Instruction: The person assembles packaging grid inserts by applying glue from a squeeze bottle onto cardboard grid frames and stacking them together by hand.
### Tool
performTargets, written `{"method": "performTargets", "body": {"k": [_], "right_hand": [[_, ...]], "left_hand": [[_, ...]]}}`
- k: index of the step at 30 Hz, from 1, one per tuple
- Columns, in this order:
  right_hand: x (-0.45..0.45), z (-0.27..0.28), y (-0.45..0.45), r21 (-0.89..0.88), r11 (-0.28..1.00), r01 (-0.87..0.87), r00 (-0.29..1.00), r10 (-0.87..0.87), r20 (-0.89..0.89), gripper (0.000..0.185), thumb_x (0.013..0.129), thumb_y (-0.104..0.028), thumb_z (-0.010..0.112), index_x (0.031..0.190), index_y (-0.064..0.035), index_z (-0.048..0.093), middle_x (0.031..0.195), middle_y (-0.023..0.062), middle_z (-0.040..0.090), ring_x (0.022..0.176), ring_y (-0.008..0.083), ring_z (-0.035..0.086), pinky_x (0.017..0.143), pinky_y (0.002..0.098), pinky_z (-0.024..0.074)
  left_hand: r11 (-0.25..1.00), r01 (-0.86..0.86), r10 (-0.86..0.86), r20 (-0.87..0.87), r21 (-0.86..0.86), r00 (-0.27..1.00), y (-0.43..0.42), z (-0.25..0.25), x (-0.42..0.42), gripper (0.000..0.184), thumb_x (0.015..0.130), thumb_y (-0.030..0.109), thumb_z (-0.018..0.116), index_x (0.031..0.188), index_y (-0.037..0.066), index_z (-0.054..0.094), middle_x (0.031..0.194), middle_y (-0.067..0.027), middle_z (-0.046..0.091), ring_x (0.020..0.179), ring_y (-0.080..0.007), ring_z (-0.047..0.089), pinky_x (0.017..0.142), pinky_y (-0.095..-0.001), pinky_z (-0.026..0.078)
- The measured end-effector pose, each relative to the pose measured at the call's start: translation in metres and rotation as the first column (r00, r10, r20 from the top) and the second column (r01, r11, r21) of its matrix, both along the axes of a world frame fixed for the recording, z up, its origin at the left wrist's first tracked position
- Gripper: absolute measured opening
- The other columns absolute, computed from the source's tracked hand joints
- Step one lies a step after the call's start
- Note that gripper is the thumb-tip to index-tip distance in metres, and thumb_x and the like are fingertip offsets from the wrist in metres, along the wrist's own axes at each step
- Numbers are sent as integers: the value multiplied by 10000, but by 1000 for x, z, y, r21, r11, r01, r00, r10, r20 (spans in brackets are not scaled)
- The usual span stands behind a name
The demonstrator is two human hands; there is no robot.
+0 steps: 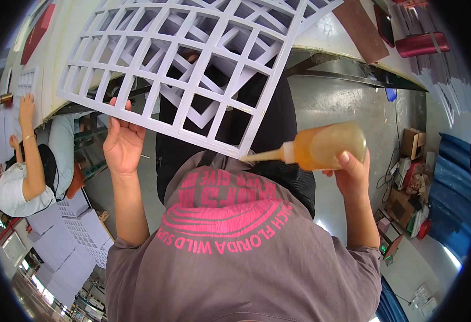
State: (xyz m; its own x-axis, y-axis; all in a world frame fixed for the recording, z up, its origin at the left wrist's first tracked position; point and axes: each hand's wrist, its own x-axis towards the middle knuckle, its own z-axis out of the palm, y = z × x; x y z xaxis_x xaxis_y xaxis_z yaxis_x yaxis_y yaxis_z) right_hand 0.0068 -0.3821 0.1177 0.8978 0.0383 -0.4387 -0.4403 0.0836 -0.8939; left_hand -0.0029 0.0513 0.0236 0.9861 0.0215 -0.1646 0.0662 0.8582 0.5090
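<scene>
A white lattice panel [177,129] with rows of square openings slants across the table edge above my lap, on top of similar white panels [227,64] lying at other angles. My left hand [124,144] is palm up at its near edge, the fingers curled around the rim, partly hidden behind it. In my right hand [352,167] is a squeeze bottle [329,146] of amber liquid, tipped on its side. Its long nozzle [262,156] points left, and the tip is at the panel's near right corner; whether it touches I cannot tell.
The table [327,35] carries a brown strip [356,29], a dark red case [422,44] and a phone [384,26]. At left, another person [23,177] works at the table. Stacked white panels [80,231] stand behind that person. Boxes [412,144] and blue sheeting [450,188] are at right.
</scene>
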Motion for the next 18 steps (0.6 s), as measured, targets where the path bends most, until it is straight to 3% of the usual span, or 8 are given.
{"method": "performTargets", "body": {"k": [3, 4, 7, 8, 11, 15, 18], "right_hand": [[-4, -7, -6, 136, 989, -60, 990, 76, -118, 662, 703, -410, 725, 1123, 31, 466, 880, 145, 614, 575, 188, 606, 452, 257, 461], [-3, -14, -12, 237, 968, -79, 983, 116, -146, 611, 761, -440, 673, 1132, 14, 500, 908, 138, 628, 588, 180, 600, 473, 257, 464], [4, -30, -11, 551, 813, 187, 974, -80, -214, 575, 825, -447, 619, 1179, -8, 501, 926, 113, 634, 614, 149, 604, 468, 225, 474], [7, -33, -11, 591, 782, 196, 975, -91, -203, 574, 840, -460, 598, 1191, -17, 499, 944, 109, 631, 603, 138, 581, 472, 215, 460], [19, -39, -15, 700, 675, 233, 972, -132, -196, 583, 869, -499, 553, 1219, -36, 493, 988, 113, 621, 568, 109, 506, 482, 192, 420], [28, -40, -16, 807, 510, 297, 955, -175, -240, 622, 873, -529, 536, 1246, -34, 473, 996, 176, 589, 548, 84, 436, 486, 184, 392], [32, -46, -20, 872, 389, 298, 953, -181, -244, 638, 875, -526, 536, 1258, -21, 458, 980, 199, 576, 555, 80, 436, 489, 186, 387]], "left_hand": [[1000, -8, 8, -23, 18, 1000, -2, 0, 0, 449, 944, 157, 508, 1378, 159, 394, 1334, -102, 501, 1121, -216, 557, 938, -402, 474], [1000, -10, 11, -27, 28, 1000, -2, 1, 1, 440, 944, 160, 510, 1371, 155, 403, 1336, -105, 498, 1123, -216, 555, 938, -401, 473], [997, 47, -44, 39, -58, 998, 0, 0, 5, 406, 943, 164, 520, 1339, 134, 434, 1340, -117, 488, 1140, -216, 545, 947, -402, 471], [998, -2, 0, -26, -62, 1000, -1, 4, 4, 369, 939, 153, 528, 1301, 112, 467, 1341, -128, 480, 1170, -224, 527, 963, -400, 466], [997, -30, 32, 23, -69, 999, 1, 3, 6, 375, 906, 82, 567, 1273, 90, 492, 1347, -141, 464, 1220, -248, 488, 1004, -403, 445], [988, 76, -39, 259, -135, 965, -1, 28, 30, 270, 853, 20, 617, 1100, 69, 518, 1360, -151, 447, 1212, -256, 498, 1025, -405, 431], [984, 73, -17, 330, -160, 944, 3, 49, 71, 327, 861, 26, 606, 1169, 81, 511, 1375, -139, 437, 1203, -241, 501, 1024, -411, 435]]}}
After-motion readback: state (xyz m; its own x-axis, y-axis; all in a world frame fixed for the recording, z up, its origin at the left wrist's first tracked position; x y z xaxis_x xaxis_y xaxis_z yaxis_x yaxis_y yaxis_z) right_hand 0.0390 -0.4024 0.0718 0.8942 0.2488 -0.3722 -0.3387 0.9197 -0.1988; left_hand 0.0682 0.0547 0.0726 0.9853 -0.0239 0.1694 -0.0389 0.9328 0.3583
